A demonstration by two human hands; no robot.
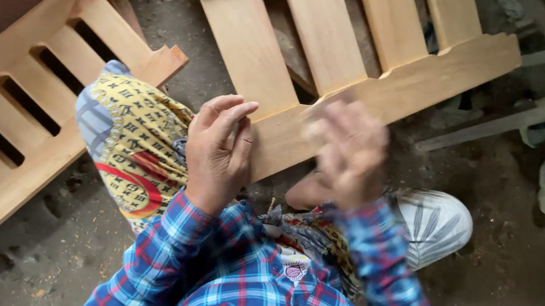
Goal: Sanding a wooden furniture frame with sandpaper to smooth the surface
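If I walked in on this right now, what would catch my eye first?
Most likely the slatted wooden panel lying across the top of the view, pale and freshly cut, with the left hand resting on its lower rail. Beside it the right hand is a blur over the same rail, so what it holds, if anything, cannot be told. A second slatted panel lies at the left on the dusty floor.

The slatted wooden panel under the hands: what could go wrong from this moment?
1. The right hand is blurred with fast motion on the slatted wooden panel; bare skin could catch a splinter at the rail edge.
2. The left hand alone steadies the rail, so the panel may shift on the dusty floor.
3. A second slatted panel lies close by the knee and could be knocked.
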